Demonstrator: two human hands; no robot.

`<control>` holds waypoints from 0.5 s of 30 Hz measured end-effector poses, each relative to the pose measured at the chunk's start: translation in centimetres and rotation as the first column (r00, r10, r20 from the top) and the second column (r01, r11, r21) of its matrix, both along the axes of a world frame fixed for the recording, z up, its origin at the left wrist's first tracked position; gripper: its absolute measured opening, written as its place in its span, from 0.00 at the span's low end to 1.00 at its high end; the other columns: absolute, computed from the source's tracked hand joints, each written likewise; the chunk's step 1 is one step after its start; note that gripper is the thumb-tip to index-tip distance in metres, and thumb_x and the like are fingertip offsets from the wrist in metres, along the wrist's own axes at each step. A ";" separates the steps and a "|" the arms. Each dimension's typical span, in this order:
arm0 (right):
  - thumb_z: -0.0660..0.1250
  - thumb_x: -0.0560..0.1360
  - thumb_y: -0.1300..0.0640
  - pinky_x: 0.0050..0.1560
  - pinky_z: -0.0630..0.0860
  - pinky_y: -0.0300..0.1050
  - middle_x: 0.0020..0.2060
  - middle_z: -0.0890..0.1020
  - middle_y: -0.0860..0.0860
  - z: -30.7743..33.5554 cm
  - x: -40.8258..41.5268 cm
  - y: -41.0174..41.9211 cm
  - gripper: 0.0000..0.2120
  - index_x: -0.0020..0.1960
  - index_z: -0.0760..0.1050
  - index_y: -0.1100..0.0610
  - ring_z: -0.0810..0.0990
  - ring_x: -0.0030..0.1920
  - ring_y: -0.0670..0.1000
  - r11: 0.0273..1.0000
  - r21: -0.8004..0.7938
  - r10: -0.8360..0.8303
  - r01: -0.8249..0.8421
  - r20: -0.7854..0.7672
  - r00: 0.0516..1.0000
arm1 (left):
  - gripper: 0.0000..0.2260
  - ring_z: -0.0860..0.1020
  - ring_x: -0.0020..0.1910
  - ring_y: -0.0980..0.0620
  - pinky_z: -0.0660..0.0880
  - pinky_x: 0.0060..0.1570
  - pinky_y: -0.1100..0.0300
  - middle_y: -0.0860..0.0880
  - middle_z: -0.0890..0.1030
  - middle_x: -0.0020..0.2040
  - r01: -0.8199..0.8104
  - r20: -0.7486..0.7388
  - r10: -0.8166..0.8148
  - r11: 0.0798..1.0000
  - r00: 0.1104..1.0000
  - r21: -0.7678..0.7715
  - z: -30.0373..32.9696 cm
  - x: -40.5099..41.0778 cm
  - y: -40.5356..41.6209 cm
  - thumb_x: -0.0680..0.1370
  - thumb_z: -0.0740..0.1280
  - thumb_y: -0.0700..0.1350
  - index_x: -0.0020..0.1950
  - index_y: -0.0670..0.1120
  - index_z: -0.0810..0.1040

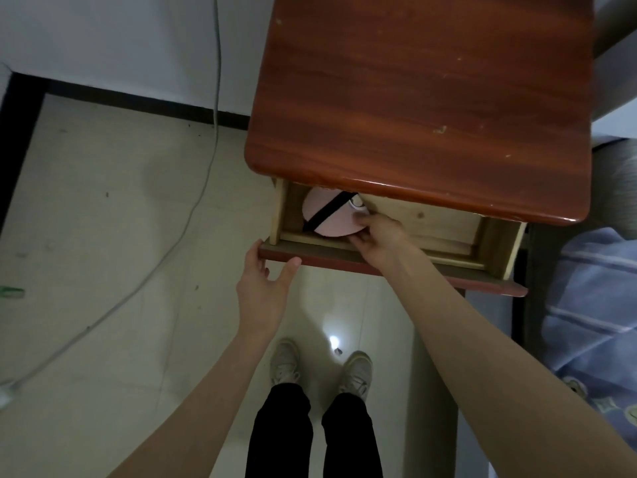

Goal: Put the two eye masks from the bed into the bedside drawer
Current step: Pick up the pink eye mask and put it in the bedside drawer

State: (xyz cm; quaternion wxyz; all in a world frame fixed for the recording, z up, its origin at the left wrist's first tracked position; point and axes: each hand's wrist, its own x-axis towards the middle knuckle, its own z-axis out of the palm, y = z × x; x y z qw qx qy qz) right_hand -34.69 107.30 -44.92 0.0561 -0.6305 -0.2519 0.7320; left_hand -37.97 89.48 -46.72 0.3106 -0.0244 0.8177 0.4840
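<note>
A pink eye mask (325, 213) with a black strap lies in the left part of the pulled-out bedside drawer (396, 267). My right hand (377, 232) reaches into the drawer, and its fingers pinch the mask's right edge. A small white piece (356, 203) shows just behind the mask, half hidden under the tabletop. My left hand (263, 288) rests against the left end of the drawer front, fingers spread, holding nothing. I cannot see a second mask clearly.
The reddish wooden nightstand top (420, 98) overhangs the back of the drawer. A bed with blue striped bedding (593, 305) lies at the right. A grey cable (193, 188) trails across the tiled floor at the left. My feet (320, 370) stand below the drawer.
</note>
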 end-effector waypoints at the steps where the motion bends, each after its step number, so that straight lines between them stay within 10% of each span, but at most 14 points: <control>1: 0.59 0.74 0.71 0.59 0.73 0.49 0.61 0.76 0.58 -0.5 -0.5 -0.1 0.20 0.65 0.69 0.61 0.74 0.61 0.56 0.999 -0.023 -0.039 0.039 -0.019 0.999 | 0.31 0.68 0.66 0.51 0.64 0.59 0.63 0.46 0.71 0.69 0.022 -0.006 -0.022 1.000 1.000 -0.015 -0.1 0.0 -0.1 0.71 0.70 0.51 0.71 0.48 0.61; 5: 0.63 0.73 0.68 0.58 0.75 0.48 0.54 0.78 0.58 -2.2 -2.0 -1.2 0.15 0.60 0.72 0.64 0.76 0.59 0.57 0.976 0.131 0.152 -0.175 0.167 0.974 | 0.30 0.69 0.67 0.48 0.63 0.57 0.63 0.46 0.71 0.68 0.092 -0.033 -0.094 0.994 0.995 -0.060 -0.5 -0.6 -0.8 0.72 0.68 0.52 0.71 0.50 0.60; 8: 0.63 0.73 0.62 0.48 0.77 0.47 0.50 0.81 0.61 -2.2 -2.4 -1.3 0.10 0.52 0.75 0.64 0.78 0.51 0.58 0.726 0.309 0.408 -0.615 0.526 0.746 | 0.28 0.69 0.66 0.50 0.64 0.59 0.63 0.45 0.71 0.69 0.141 -0.036 -0.143 0.988 0.989 -0.069 -0.3 -1.1 -1.1 0.74 0.66 0.51 0.71 0.48 0.61; 15: 0.57 0.77 0.58 0.43 0.75 0.47 0.49 0.81 0.62 3.3 1.5 -3.1 0.15 0.60 0.73 0.61 0.78 0.44 0.60 0.355 0.363 0.587 -0.862 0.631 0.507 | 0.29 0.60 0.73 0.46 0.56 0.68 0.58 0.43 0.60 0.75 0.457 0.025 -0.467 0.850 0.884 -0.262 4.5 -2.7 -1.4 0.77 0.59 0.53 0.73 0.43 0.54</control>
